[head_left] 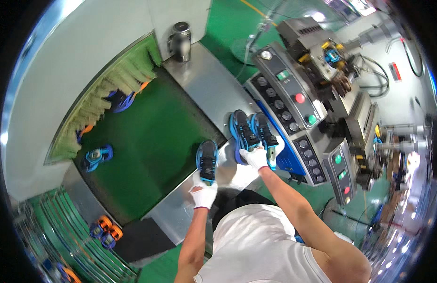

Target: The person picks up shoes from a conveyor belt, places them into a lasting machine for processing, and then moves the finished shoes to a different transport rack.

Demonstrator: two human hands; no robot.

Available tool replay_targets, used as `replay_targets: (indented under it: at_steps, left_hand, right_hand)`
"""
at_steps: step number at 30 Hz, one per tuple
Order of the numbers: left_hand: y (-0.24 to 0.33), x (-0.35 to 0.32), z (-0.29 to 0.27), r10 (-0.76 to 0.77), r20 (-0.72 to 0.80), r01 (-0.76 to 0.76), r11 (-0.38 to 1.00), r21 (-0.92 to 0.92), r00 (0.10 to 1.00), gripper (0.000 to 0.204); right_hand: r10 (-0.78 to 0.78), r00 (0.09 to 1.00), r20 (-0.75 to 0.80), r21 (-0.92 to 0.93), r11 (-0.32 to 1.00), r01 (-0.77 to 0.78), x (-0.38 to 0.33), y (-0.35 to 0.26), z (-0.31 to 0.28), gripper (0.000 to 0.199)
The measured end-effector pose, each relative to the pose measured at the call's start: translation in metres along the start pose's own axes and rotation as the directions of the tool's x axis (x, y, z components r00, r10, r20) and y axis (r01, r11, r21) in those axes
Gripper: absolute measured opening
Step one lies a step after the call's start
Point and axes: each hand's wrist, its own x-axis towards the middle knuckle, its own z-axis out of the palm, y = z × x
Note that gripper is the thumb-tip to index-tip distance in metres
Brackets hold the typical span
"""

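My left hand [203,194], in a white glove, grips the heel end of a black and blue sports shoe [207,158]. That shoe is over the near right corner of the green conveyor belt [143,141], toe pointing away. To the right, my gloved right hand [255,157] is closed at the heel of a second black and blue shoe [242,129], on the metal ledge. Close beside it is a third matching shoe [263,128], with a pale green block [272,155] at its heel. My right fingertips are partly hidden.
Pale strip curtains [110,85] hang over the belt's far side, with shoes [124,101] under them. A blue shoe [96,157] lies on the belt's left. A steel flask [180,41] stands on the metal ledge [204,70]. Right is a machine with control panels [291,89]; orange-blue shoes [106,231] sit lower left.
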Motion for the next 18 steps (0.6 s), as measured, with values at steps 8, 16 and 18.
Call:
replay_targets:
  at_steps: [8, 16, 18]
  left_hand:
    - [0.036, 0.036, -0.044, 0.029, 0.079, -0.03, 0.999, 0.023, 0.996, 0.069]
    - [0.187, -0.108, 0.054, 0.247, 0.695, -0.5, 0.846, 0.185, 0.675, 0.04]
    - [0.192, -0.13, 0.06, 0.38, 0.812, -0.583, 0.81, -0.061, 0.442, 0.053]
  right_hand:
    - [0.153, 0.862, 0.483, 0.811, 0.292, -0.507, -0.093, -0.063, -0.124, 0.048]
    - [0.51, 0.857, -0.075, 0.992, 0.129, 0.01, -0.268, 0.029, -0.225, 0.048]
    - [0.69, 0.71, -0.143, 0.98, 0.2, 0.003, -0.309, 0.023, -0.247, 0.051]
